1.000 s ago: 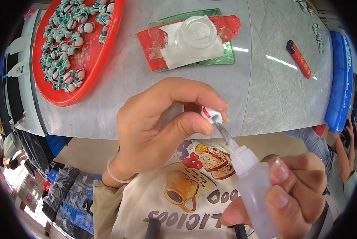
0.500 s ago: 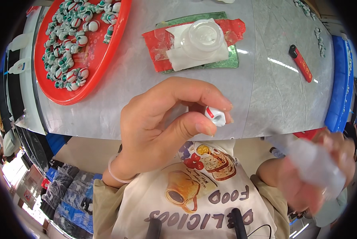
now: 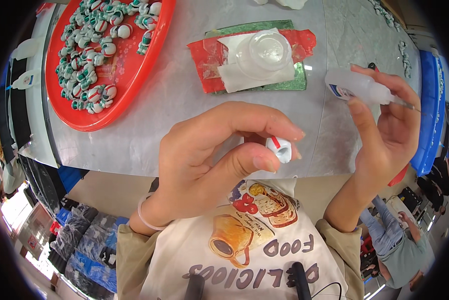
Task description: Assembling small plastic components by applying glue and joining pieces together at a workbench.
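Note:
Between the thumb and fingertips of my left hand (image 3: 199, 155) is a small white hollow figurine part (image 3: 283, 152) with a red stripe, its hole facing right and toward me. My right hand (image 3: 384, 127) is raised over the right side of the table, closed around a translucent squeeze bottle (image 3: 357, 86) with a thin needle tip. The bottle lies nearly level, its tip pointing right, away from the white part. Its base faces left.
A red tray (image 3: 145, 67) of white and green figurines (image 3: 84, 60) stands at the far left. Ahead, a clear plastic cup (image 3: 267, 52) sits on white paper (image 3: 234, 80) over red and green sheets. Another squeeze bottle (image 3: 25, 80) is left of the tray; a blue bin (image 3: 429, 115) edges the right.
My right hand has swung up from beside my lap to above the table, carrying the squeeze bottle. My left hand has shifted slightly right with the white part.

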